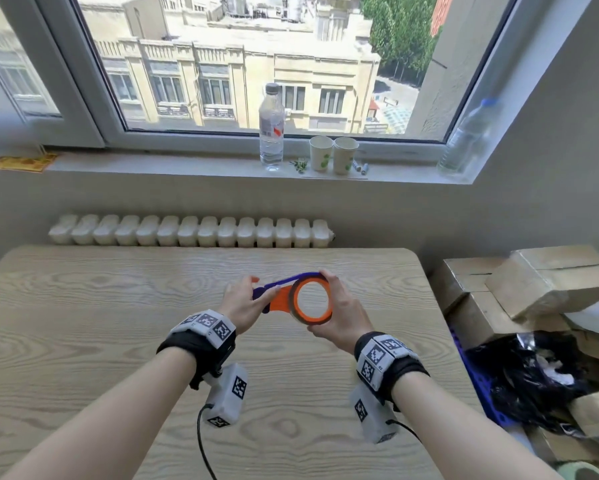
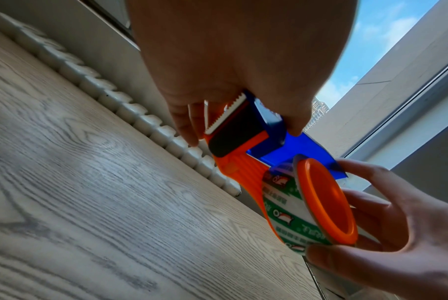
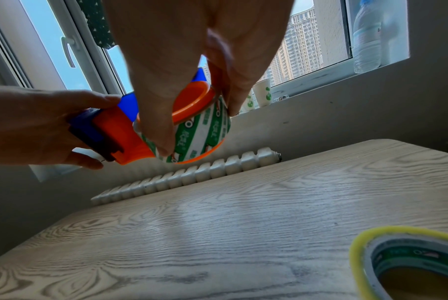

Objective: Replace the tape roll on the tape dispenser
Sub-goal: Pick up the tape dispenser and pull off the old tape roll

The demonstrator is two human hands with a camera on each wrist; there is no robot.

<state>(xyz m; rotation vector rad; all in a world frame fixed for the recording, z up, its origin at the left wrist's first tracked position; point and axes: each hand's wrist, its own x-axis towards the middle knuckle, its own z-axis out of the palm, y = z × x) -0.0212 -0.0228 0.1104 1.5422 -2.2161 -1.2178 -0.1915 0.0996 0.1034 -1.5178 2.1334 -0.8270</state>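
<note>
Head view: my left hand (image 1: 243, 303) grips tape dispenser (image 1: 280, 296) blade end; right hand (image 1: 339, 317), at 3 o'clock, pinches tape roll (image 2: 284, 213) on hub, above surface (image 1: 118, 323).

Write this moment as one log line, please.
left hand grips tape dispenser | right hand grips tape roll on hub | above table

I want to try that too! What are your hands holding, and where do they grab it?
The left hand holds the tape dispenser at its toothed cutter end. The right hand grips the tape roll around its outer rim.
</note>
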